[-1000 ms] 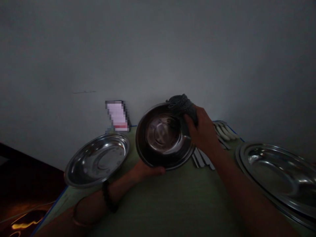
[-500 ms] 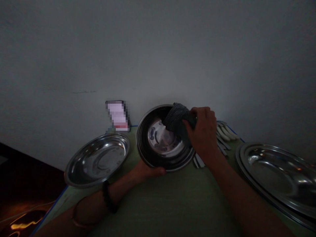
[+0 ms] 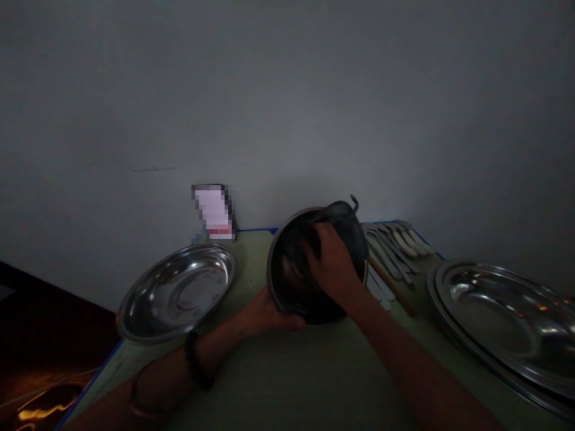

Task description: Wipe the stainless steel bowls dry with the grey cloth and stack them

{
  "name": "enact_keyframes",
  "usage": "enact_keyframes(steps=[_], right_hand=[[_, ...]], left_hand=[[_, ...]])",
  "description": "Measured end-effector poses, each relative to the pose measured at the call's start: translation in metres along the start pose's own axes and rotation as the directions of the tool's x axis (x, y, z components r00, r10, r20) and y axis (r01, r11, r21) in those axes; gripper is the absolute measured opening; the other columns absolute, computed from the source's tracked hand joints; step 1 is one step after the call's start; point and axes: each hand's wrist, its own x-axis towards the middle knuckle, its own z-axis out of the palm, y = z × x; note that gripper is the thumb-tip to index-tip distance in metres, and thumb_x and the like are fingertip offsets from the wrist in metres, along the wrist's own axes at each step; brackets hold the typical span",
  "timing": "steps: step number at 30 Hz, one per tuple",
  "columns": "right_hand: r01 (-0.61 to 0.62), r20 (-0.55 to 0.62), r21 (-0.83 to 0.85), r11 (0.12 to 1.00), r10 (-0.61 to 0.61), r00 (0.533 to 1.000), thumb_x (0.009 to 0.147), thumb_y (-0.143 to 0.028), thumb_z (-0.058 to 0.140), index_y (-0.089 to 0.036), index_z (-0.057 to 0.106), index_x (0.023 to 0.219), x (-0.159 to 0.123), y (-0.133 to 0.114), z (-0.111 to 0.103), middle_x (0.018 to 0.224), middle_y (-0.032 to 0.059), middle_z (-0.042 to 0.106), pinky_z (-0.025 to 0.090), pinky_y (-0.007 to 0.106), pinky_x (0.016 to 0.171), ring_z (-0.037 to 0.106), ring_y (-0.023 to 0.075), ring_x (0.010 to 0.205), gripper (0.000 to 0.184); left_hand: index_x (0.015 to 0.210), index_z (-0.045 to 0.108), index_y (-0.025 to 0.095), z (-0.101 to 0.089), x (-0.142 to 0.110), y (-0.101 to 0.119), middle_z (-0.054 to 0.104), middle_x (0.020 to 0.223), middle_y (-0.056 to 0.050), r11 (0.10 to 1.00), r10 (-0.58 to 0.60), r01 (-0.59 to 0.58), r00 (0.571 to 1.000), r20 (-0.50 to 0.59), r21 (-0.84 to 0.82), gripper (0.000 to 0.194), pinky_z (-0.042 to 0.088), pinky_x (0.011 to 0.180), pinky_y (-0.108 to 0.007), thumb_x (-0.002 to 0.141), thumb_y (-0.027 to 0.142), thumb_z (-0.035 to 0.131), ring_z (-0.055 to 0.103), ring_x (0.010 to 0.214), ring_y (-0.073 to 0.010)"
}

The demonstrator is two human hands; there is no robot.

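Note:
A steel bowl is held tilted toward me above the green table, near the middle. My left hand grips its lower left rim from below, fingers wrapped round the edge. My right hand is inside the bowl, pressing a dark mesh cloth against the inner wall. Part of the cloth sticks up over the bowl's far rim. A dark band circles my left wrist.
A shallow steel plate lies left of the bowl. A large steel tray sits at the right. Several spoons and utensils lie behind the bowl by the wall. A small pixelated card leans on the wall.
My right hand moved with the cloth from the bowl's upper right rim down into its middle. The bowl shifted slightly right and tilted less, uncovering more of the utensils.

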Motion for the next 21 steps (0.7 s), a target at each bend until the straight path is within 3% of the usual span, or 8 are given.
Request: enact_keyframes(steps=[2,5,9,11,14,16,18,21], right_hand=[[0.003,0.062,0.15,0.989,-0.012,0.998,0.088,-0.02,0.052,-0.017,0.056,0.101,-0.002,-0.006,0.003,0.1,0.0102,0.064,0.048,0.04,0.088,0.06,0.0238,0.097,0.014],[0.001,0.199,0.305,0.952,-0.064,0.978,0.084,-0.014,0.053,-0.017,0.057,0.099,-0.005,-0.016,0.007,0.1,0.0081,0.067,0.048,0.038,0.088,0.062,0.0204,0.096,0.016],[-0.098,0.461,0.415,0.905,-0.116,0.88,0.086,-0.013,0.051,-0.016,0.06,0.101,-0.005,-0.019,0.0,0.103,0.0074,0.07,0.05,0.034,0.088,0.065,0.0174,0.096,0.017],[-0.117,0.585,0.371,0.921,-0.135,0.8,0.087,-0.015,0.052,-0.017,0.062,0.1,-0.002,-0.015,-0.009,0.102,0.0068,0.071,0.05,0.031,0.086,0.066,0.0166,0.095,0.017],[-0.012,0.695,0.113,0.994,-0.07,0.715,0.084,-0.016,0.058,-0.019,0.065,0.099,-0.001,-0.004,-0.021,0.1,0.0048,0.073,0.052,0.027,0.08,0.068,0.0166,0.091,0.017],[0.037,0.685,-0.101,0.994,0.043,0.727,0.08,-0.012,0.06,-0.019,0.067,0.093,-0.003,0.004,-0.025,0.096,0.0081,0.074,0.052,0.029,0.075,0.07,0.0202,0.087,0.017],[0.017,0.609,-0.266,0.964,0.154,0.778,0.079,-0.006,0.054,-0.015,0.068,0.087,-0.006,0.011,-0.026,0.091,0.0154,0.074,0.052,0.035,0.07,0.07,0.0258,0.082,0.018],[-0.045,0.454,-0.416,0.908,0.25,0.855,0.081,0.0,0.041,-0.012,0.066,0.09,-0.007,0.016,-0.022,0.09,0.0215,0.071,0.052,0.039,0.065,0.069,0.0295,0.079,0.03]], left_hand=[[0.132,0.055,0.022,-0.002,0.0,-0.009,0.06,0.134,-0.014,0.999,-0.017,0.017,1.0,0.008,-0.05,0.088,0.035,0.109,-0.052,0.053,0.051,0.084,0.048,0.129,-0.0381],[0.128,0.058,0.022,-0.005,-0.001,-0.023,0.063,0.13,-0.013,0.993,-0.069,0.063,0.995,-0.065,-0.103,0.085,0.038,0.107,-0.052,0.053,0.055,0.083,0.05,0.126,-0.0399],[0.123,0.062,0.021,-0.005,0.0,-0.026,0.067,0.123,-0.012,0.993,-0.035,0.019,0.989,-0.142,-0.114,0.081,0.037,0.108,-0.051,0.054,0.059,0.081,0.051,0.125,-0.0385],[0.117,0.065,0.021,-0.003,0.002,-0.021,0.068,0.121,-0.012,0.992,-0.013,-0.006,0.989,-0.15,-0.123,0.077,0.039,0.107,-0.05,0.053,0.059,0.081,0.052,0.124,-0.0384],[0.113,0.067,0.02,0.001,0.006,-0.011,0.068,0.121,-0.012,0.992,0.01,-0.029,0.988,-0.153,-0.123,0.071,0.039,0.106,-0.05,0.053,0.054,0.084,0.052,0.125,-0.0383],[0.119,0.063,0.02,0.003,0.009,-0.006,0.064,0.127,-0.014,0.992,0.052,-0.072,0.982,-0.18,-0.106,0.077,0.037,0.108,-0.05,0.052,0.053,0.084,0.049,0.128,-0.0377],[0.128,0.056,0.02,0.005,0.009,-0.004,0.058,0.136,-0.015,0.992,0.084,-0.104,0.971,-0.224,-0.076,0.087,0.034,0.11,-0.051,0.052,0.053,0.084,0.046,0.131,-0.0368],[0.135,0.047,0.021,0.005,0.007,-0.002,0.054,0.14,-0.015,0.997,0.039,-0.053,0.968,-0.249,-0.05,0.09,0.033,0.11,-0.052,0.057,0.047,0.083,0.046,0.131,-0.0356]])
